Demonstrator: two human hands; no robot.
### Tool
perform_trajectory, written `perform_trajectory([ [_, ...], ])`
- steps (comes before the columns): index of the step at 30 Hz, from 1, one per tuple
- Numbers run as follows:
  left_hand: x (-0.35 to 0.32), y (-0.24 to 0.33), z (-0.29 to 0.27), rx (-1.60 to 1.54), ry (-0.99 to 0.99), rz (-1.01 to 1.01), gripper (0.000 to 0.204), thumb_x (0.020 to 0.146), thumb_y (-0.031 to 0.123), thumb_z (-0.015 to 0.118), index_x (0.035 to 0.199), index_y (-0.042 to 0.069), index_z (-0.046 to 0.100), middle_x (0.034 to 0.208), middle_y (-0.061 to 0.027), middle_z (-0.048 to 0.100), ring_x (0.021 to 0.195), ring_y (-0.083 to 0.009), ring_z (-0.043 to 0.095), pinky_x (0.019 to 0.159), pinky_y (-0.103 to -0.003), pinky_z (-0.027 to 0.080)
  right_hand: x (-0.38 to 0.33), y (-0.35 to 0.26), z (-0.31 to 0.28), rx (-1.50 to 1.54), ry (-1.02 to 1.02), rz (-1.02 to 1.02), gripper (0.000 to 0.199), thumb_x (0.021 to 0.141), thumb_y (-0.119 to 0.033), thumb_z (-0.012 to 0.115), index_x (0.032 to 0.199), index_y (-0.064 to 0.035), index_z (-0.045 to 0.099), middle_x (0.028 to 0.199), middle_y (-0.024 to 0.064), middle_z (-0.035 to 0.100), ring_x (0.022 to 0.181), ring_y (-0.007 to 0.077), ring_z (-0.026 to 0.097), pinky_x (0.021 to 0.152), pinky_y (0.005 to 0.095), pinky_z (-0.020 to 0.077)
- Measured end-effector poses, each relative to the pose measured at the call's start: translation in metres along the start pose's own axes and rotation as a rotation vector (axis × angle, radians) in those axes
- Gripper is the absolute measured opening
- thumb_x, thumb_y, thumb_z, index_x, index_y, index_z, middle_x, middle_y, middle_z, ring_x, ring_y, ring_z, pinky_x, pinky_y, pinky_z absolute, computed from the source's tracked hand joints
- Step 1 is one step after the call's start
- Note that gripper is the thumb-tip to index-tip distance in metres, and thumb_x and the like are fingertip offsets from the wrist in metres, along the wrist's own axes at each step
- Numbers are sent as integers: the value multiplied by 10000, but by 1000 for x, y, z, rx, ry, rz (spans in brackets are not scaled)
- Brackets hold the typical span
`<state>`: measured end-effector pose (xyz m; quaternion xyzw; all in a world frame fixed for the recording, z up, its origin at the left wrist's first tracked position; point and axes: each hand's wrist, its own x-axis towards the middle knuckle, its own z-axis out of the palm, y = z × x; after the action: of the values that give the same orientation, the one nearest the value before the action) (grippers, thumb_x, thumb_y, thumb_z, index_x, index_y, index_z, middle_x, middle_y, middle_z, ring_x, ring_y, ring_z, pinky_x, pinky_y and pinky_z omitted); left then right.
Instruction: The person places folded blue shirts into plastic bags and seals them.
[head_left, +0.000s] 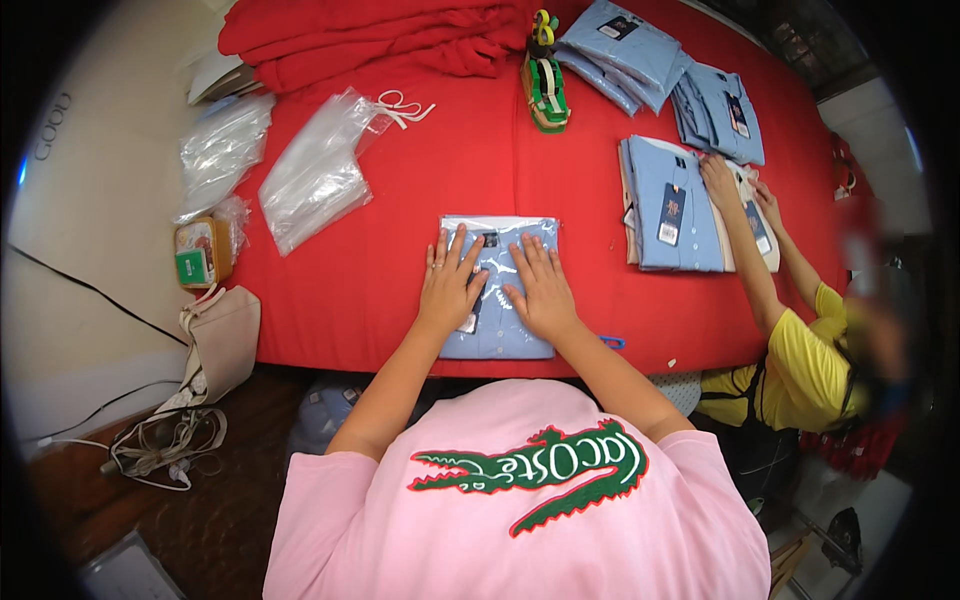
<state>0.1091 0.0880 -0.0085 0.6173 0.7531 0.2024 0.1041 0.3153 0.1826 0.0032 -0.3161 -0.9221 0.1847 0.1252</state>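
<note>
A folded light blue shirt [505,338] in a clear plastic bag lies flat at the front edge of the red-covered table, collar end away from me. My left hand [450,285] rests flat on its left side, fingers stretched out and pointing away from me. On the right side, my right hand [543,290] presses down the same way, fingers spread. Glare marks the plastic between them. A dark hang tag on the shirt is partly covered by my left hand. Just right of the bag lies a small blue plastic object [612,342].
Clear plastic bags [318,178] lie at the left. A green tape dispenser [548,95] stands at the back, near bunched red cloth [370,40]. Bagged blue shirts [620,50] are stacked at the far right. A co-worker's hands [718,182] touch folded shirts [655,200] at the right.
</note>
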Motion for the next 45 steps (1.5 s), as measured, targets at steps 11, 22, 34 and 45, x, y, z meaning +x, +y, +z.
perform_trajectory([
  [11,2,2,1,79,42,7,611,1074,461,573,1632,232,478,1768,-110,282,1624,-428,224,1286,-630,239,6,2,9,-87,-40,-36,766,1055,-426,578,1646,6,352,1726,279,276,1620,431,232,1313,600,152],
  [22,-65,28,-5,-682,337,-716,484,1077,252,645,1461,-32,563,1464,-250,583,1325,-333,601,1128,-416,469,-16,56,-47,497,196,282,442,1000,-149,692,1415,-27,601,1401,219,617,1286,342,606,1100,461,473],
  [34,-25,20,-20,-1198,-130,-801,421,906,100,837,1278,-22,683,1137,-98,779,1007,-185,738,902,-344,580,92,164,-142,1152,53,634,222,1052,-211,642,1179,-37,698,955,81,767,705,155,726,596,311,545],
  [45,-3,-6,-11,-1481,-57,-852,479,954,98,765,1402,48,603,1231,-97,743,1093,-234,737,964,-411,604,310,326,-201,1568,497,875,510,966,-184,802,1390,-58,548,1362,181,564,1115,345,619,735,438,614],
])
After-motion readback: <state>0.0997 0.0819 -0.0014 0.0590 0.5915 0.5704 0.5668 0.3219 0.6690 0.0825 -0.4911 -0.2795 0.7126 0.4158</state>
